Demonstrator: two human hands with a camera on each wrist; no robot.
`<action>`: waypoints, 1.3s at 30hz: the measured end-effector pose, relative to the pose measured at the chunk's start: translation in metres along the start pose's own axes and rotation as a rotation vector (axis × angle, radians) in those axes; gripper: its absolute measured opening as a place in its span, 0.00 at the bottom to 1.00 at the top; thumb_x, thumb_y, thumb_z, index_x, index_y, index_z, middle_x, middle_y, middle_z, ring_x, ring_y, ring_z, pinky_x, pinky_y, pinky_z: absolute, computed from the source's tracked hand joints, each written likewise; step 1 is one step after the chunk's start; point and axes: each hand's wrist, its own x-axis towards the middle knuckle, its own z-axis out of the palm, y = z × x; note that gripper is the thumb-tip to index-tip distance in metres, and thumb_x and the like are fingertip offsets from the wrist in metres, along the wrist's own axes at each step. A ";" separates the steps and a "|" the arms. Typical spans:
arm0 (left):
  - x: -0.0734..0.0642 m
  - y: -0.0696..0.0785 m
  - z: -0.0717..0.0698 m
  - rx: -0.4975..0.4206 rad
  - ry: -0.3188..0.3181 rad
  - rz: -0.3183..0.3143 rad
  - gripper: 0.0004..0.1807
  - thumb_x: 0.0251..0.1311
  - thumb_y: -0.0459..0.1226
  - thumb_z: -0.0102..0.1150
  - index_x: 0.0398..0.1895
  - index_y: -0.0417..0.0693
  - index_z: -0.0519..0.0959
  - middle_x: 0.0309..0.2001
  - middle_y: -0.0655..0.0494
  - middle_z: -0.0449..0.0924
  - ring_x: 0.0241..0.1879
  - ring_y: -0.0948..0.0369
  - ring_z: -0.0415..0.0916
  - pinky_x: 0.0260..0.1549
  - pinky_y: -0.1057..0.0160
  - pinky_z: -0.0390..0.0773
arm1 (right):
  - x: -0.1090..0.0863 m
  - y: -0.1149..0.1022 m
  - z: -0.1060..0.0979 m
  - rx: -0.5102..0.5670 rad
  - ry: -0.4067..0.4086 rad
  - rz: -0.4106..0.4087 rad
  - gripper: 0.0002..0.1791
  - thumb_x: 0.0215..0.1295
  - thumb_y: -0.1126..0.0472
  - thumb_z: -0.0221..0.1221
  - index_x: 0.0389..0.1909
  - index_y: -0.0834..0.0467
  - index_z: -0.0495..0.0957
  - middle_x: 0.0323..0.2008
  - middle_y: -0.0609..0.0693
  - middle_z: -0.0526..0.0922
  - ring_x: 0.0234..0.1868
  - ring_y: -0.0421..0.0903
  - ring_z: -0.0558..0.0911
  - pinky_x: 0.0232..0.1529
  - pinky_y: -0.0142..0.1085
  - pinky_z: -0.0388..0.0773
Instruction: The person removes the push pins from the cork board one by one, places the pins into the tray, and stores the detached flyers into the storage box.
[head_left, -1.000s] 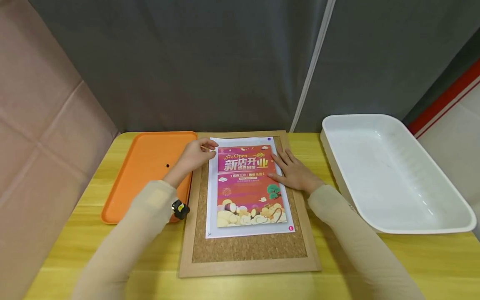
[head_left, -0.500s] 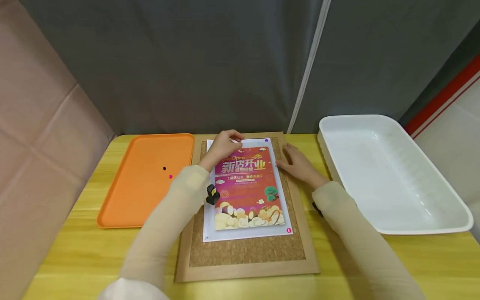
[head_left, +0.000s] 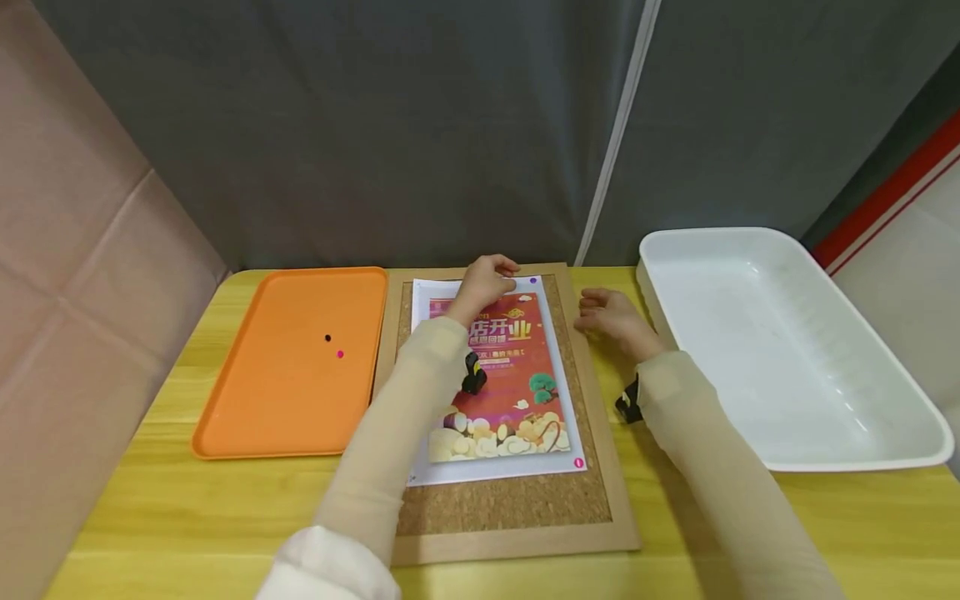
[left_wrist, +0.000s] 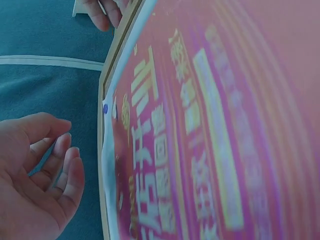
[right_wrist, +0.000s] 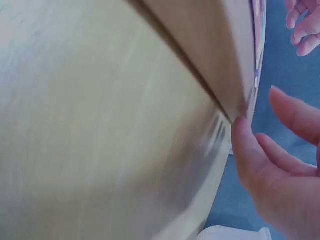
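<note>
A red poster [head_left: 521, 379] with a white border lies on a wood-framed cork board [head_left: 510, 508]. A purple pin [head_left: 533, 281] shows at its top right corner and a pink one [head_left: 579, 462] at its bottom right. My left hand [head_left: 486, 285] hovers over the poster's top edge. In the left wrist view its fingers [left_wrist: 75, 185] are loosely bent, thumb near the index finger, and nothing shows between them. Beside the board's upper right edge is my right hand [head_left: 615, 319], relaxed and holding nothing. In the right wrist view one finger [right_wrist: 245, 150] appears close to the frame.
An orange tray [head_left: 277, 400] left of the board holds a small black piece [head_left: 327, 338] and a pink one [head_left: 340, 354]. To the right stands a deep white tub [head_left: 787, 358]. A grey curtain [head_left: 375, 150] hangs behind the yellow wooden table [head_left: 187, 517].
My left hand has gone from the poster's upper left corner rightward across its top. My right hand has lifted off the poster and moved right, past the board's edge.
</note>
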 end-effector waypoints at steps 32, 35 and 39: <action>0.016 -0.004 0.043 0.137 0.082 -0.024 0.12 0.66 0.37 0.54 0.49 0.47 0.80 0.48 0.52 0.82 0.38 0.58 0.76 0.43 0.60 0.75 | 0.001 0.014 0.006 0.021 -0.056 0.049 0.38 0.65 0.70 0.55 0.72 0.69 0.48 0.70 0.69 0.57 0.71 0.61 0.60 0.70 0.49 0.61; 0.017 -0.003 0.043 0.173 0.088 -0.021 0.12 0.66 0.37 0.54 0.49 0.47 0.80 0.48 0.52 0.82 0.42 0.58 0.77 0.45 0.59 0.75 | 0.002 0.014 0.007 0.026 -0.051 0.047 0.38 0.65 0.71 0.55 0.72 0.69 0.48 0.70 0.69 0.58 0.71 0.61 0.61 0.70 0.49 0.61; 0.017 -0.002 0.043 0.251 0.096 -0.016 0.11 0.66 0.37 0.54 0.49 0.48 0.81 0.48 0.53 0.82 0.46 0.57 0.78 0.48 0.58 0.76 | 0.002 0.014 0.008 0.028 -0.050 0.046 0.37 0.65 0.72 0.55 0.72 0.69 0.49 0.70 0.68 0.59 0.70 0.61 0.61 0.69 0.49 0.62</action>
